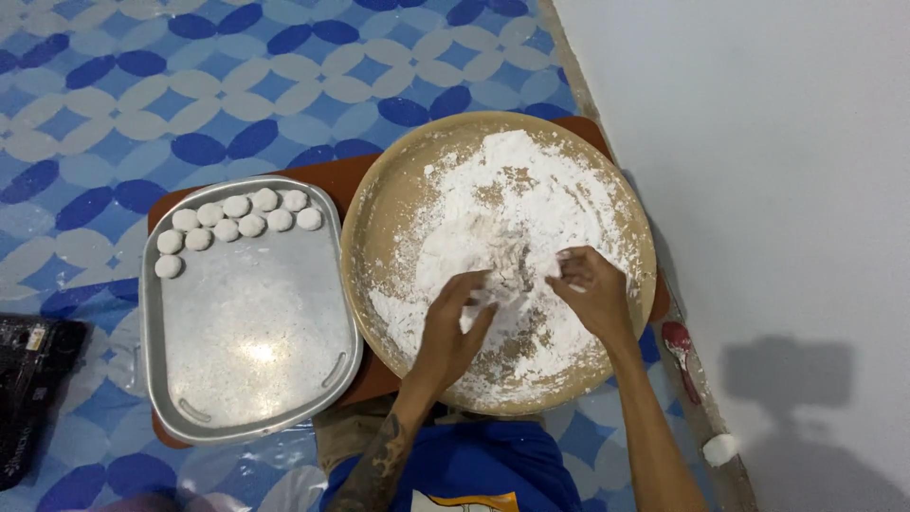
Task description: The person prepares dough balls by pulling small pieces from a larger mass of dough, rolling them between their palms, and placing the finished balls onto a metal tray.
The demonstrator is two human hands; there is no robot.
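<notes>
A wide round tan tray (384, 204) holds a spread of white flour (517, 180). My left hand (453, 322) rests in the flour near the tray's middle, fingers curled around a floured lump of dough (474, 316). My right hand (590, 289) is just to the right, fingers bent down into the flour, with a white bit at its fingertips. To the left lies a metal tray (251, 332) dusted with flour, and several small white dough balls (237, 220) are lined up along its far edge.
Both trays sit on a brown board (327, 175) over a blue and white patterned floor mat (142, 85). A pale wall (758, 171) runs along the right. A dark object (28, 379) lies at the left edge, a red and white item (681, 343) by the wall.
</notes>
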